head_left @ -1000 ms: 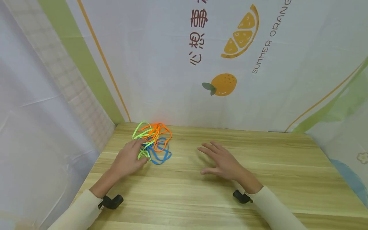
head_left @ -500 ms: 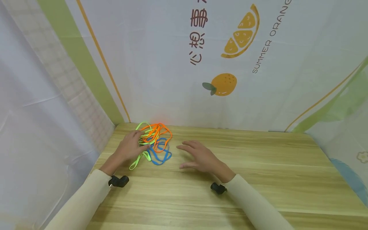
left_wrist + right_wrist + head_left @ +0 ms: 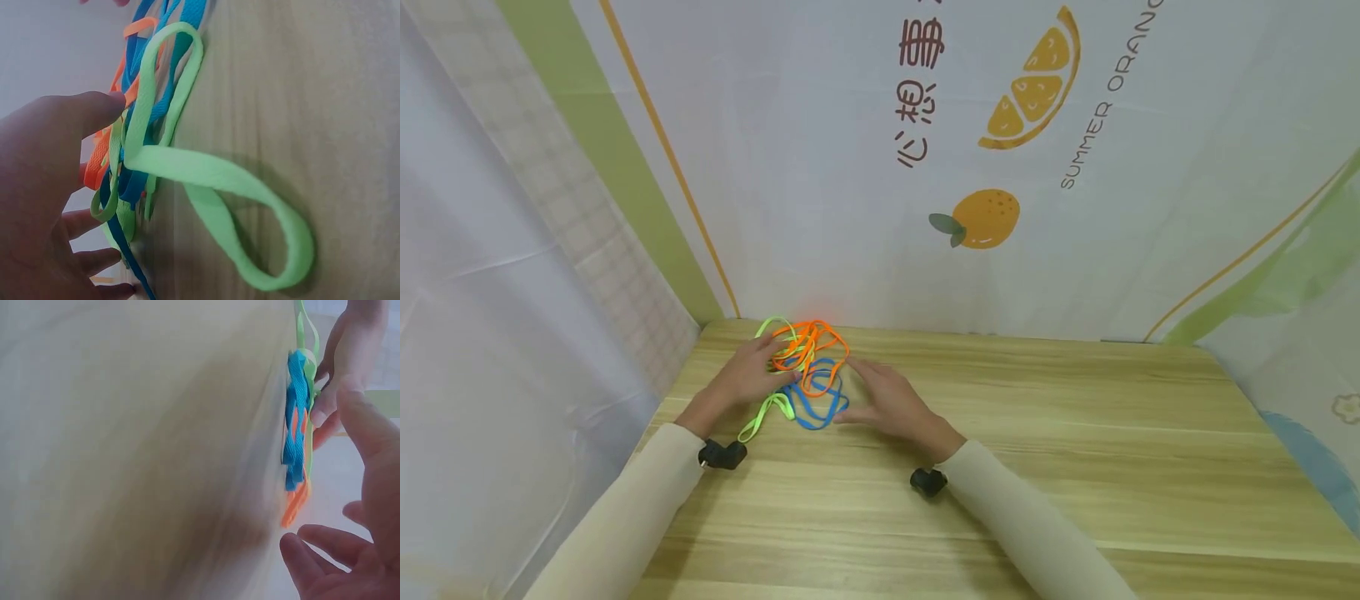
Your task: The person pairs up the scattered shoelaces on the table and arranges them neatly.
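A loose tangle of flat shoelaces lies at the far left of the table. The orange shoelace [image 3: 807, 343] is at the back of the heap and the blue shoelace [image 3: 290, 453] toward the front. A yellow-green shoelace [image 3: 206, 170] sends a loop out toward the near left. My left hand [image 3: 749, 375] is over the heap's left side, fingers spread, with its thumb close to the orange and green strands; whether it touches them I cannot tell. On the right side, my right hand [image 3: 895, 404] has its fingers and thumb apart, its tips by the orange and blue edges.
The wooden table [image 3: 1037, 442] extends to the right and toward me. Behind it hangs a white curtain [image 3: 820, 167] with printed oranges and lettering, close to the heap. Another pale curtain [image 3: 490, 333] runs along the left side.
My right hand has moved left across the table to the heap. My left hand has shifted a little forward and right, and a green loop now lies stretched out toward the near left.
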The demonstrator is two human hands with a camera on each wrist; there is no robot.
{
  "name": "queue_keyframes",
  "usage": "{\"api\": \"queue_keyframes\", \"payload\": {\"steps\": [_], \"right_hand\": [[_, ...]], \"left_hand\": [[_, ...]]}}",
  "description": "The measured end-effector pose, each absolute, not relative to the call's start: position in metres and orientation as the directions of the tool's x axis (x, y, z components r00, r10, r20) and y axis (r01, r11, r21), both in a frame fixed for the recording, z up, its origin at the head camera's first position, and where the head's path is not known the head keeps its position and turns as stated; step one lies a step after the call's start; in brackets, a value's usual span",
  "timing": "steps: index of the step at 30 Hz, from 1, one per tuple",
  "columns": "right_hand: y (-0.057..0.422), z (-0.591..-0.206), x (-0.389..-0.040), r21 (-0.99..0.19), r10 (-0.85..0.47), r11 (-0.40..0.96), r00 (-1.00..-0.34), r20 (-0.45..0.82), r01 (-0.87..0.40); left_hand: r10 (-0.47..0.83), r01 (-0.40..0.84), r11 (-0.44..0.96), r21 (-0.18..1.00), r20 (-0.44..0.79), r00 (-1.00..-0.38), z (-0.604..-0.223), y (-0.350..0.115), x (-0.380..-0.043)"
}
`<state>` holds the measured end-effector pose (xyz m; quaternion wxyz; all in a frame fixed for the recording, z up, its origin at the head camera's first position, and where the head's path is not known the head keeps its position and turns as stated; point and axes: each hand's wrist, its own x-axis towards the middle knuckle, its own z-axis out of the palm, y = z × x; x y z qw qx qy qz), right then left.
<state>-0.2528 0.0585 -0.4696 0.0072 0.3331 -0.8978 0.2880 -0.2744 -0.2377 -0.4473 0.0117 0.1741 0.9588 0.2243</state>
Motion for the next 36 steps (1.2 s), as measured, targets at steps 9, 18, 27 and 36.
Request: {"api": "queue_keyframes", "payload": {"steps": [9,18,27,36], "right_hand": [[0.047,-0.469,-0.251,-0.479,-0.613,0.613,-0.761,0.212,-0.628],[0.048,-0.469,-0.247,-0.406,-0.669,0.613,-0.719,0.19,-0.678],[0.057,-0.47,-0.241,-0.369,-0.674,0.629,-0.716,0.181,-0.685],[0.077,-0.465,-0.225,-0.351,-0.695,0.614,-0.695,0.184,-0.707]], "left_hand": [[0.356,0.359,0.864,0.352,0.076,-0.932,-0.451,-0.233,-0.268],[0.372,0.386,0.883,0.268,0.104,-0.923,-0.452,-0.225,-0.248],[0.4,0.412,0.894,0.175,0.101,-0.911,-0.453,-0.21,-0.224],[0.448,0.456,0.877,0.151,0.089,-0.89,-0.453,-0.189,-0.2]]}}
